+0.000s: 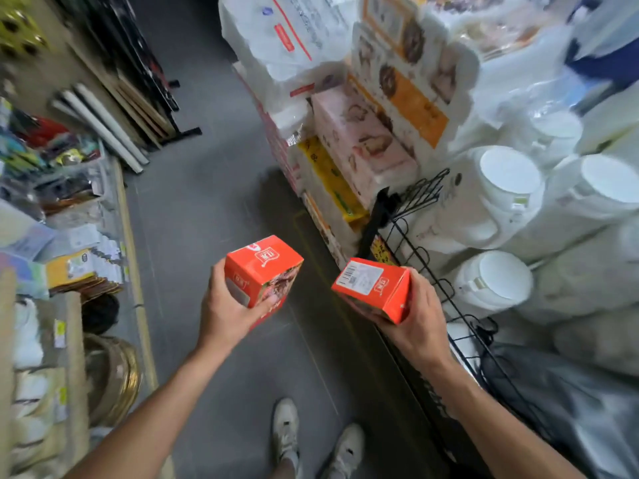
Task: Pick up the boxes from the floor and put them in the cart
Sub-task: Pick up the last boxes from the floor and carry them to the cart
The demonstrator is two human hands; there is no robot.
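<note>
I hold two orange boxes above the grey floor of a shop aisle. My left hand (pixel 226 311) grips one orange box (pixel 264 267) from below and behind, thumb on its left side. My right hand (pixel 416 324) grips the other orange box (pixel 371 286), which is tilted so that its white barcode label faces up. The two boxes are apart, at about the same height. No cart is visible in this view.
A black wire rack (pixel 425 257) with white tubs (pixel 494 281) stands right beside my right hand. Stacked tissue packs (pixel 363 140) fill the far right. Shelves of goods (pixel 58 243) line the left. My two shoes (pixel 313 440) stand on the floor (pixel 207 188) below.
</note>
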